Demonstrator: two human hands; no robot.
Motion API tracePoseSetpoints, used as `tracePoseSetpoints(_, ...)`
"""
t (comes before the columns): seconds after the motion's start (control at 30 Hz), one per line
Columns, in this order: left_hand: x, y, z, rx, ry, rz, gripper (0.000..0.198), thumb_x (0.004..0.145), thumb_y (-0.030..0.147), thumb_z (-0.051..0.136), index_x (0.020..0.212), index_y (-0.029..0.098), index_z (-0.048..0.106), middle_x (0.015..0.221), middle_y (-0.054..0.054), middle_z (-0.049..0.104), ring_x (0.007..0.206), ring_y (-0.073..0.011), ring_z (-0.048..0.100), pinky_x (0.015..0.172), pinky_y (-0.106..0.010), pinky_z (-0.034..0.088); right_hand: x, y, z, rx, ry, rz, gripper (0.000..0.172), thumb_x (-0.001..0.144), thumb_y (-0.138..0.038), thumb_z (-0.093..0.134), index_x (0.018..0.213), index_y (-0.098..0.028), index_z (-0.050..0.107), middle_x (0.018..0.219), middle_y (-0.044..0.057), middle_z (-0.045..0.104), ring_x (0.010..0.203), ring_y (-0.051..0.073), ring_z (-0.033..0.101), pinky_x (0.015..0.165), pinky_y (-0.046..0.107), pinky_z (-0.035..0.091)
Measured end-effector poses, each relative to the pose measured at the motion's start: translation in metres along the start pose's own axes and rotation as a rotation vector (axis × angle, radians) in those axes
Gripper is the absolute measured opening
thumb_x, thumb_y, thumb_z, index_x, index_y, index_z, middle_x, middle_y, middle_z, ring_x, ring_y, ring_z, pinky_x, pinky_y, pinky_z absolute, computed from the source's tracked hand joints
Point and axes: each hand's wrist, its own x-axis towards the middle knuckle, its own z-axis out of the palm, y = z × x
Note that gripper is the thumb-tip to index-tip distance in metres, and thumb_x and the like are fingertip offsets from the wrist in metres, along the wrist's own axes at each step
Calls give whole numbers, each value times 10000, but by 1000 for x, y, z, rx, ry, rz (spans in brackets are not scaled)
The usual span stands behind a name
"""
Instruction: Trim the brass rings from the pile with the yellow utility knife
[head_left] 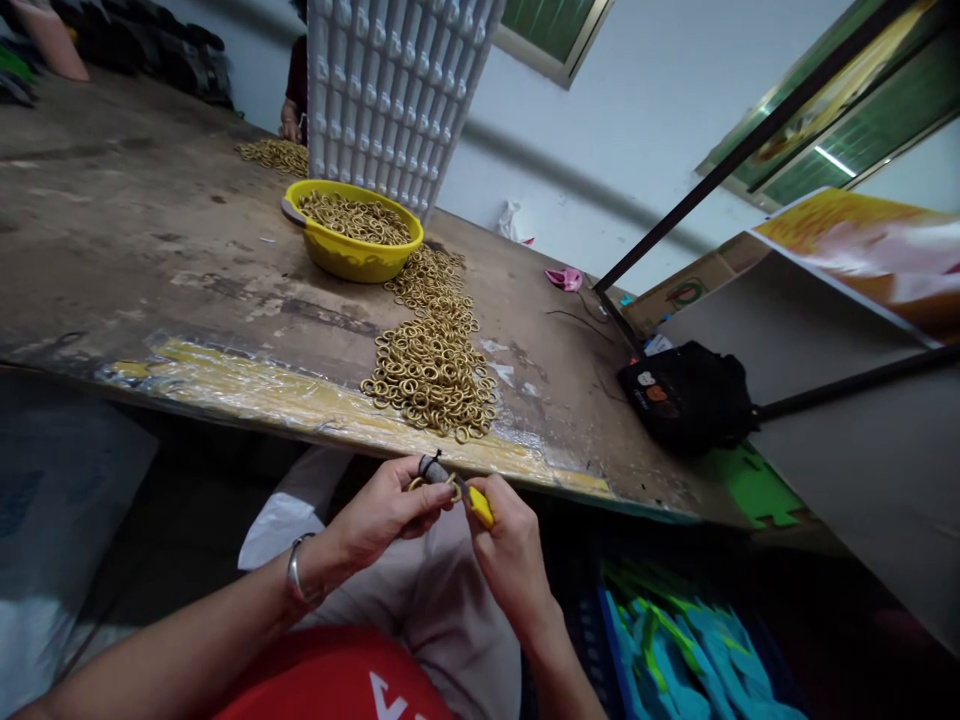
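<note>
My left hand (397,505) is closed on a brass ring (455,488), held between thumb and forefinger just off the table's front edge. A second ring seems to sit behind it in the same fingers. Grey wrapping (433,470), tied with dark cord, covers the forefinger. In my right hand (510,550) is a small yellow-handled knife (481,507), its blade up against the ring. The fingers partly hide both blade and handle. Just beyond my hands a heap of brass rings (435,375) lies on the table, trailing back to a yellow basin (352,262) full of rings.
The wooden table (187,270) has a taped front edge. A grey ribbed panel (390,90) stands behind the basin. Another person's hand (290,120) is by a far ring pile (274,155). At right are a black bag (686,395) and, below, a blue crate (616,640).
</note>
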Motion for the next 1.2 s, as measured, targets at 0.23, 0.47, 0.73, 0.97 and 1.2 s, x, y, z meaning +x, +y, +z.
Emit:
tracePoseSetpoints(0.23, 2, 0, 3, 227, 21, 85, 239, 807, 361, 682, 775, 146, 582, 559, 63, 425, 486, -67, 310, 446, -193, 234, -3, -2, 4, -215, -29, -15, 288, 764, -12, 462, 926, -174, 636, 837, 54, 651, 752, 184, 615, 667, 252, 409)
tracePoseSetpoints(0.47, -9, 14, 1, 344, -66, 90, 182, 824, 283, 624, 707, 158, 564, 599, 39, 452, 540, -90, 341, 489, -213, 269, 11, 29, -1, -385, 42, 125, 188, 827, -69, 482, 841, -176, 636, 728, 57, 647, 622, 164, 585, 584, 248, 360)
tracePoseSetpoints(0.73, -10, 11, -1, 296, -47, 149, 292, 844, 409, 635, 727, 148, 573, 621, 37, 447, 566, -90, 349, 528, -219, 302, 13, 14, -3, 770, -159, 469, 416, 819, -575, 603, 809, -160, 611, 567, -36, 506, 399, 63, 314, 390, 206, 239)
tracePoseSetpoints(0.97, -9, -9, -4, 335, 115, 218, 196, 823, 301, 682, 929, 152, 610, 883, -33, 609, 798, -144, 518, 710, -239, 432, 5, -16, 9, 882, -94, 494, 304, 741, -437, 748, 837, -173, 630, 491, -75, 435, 424, 67, 329, 410, 193, 265)
tracePoseSetpoints(1.2, -13, -22, -6, 187, 116, 139, 198, 814, 288, 686, 868, 164, 540, 684, 47, 502, 559, -69, 405, 503, -183, 335, 0, -17, 16, 814, -76, 471, 266, 764, -413, 716, 805, -174, 607, 504, -69, 435, 442, 71, 339, 421, 198, 280)
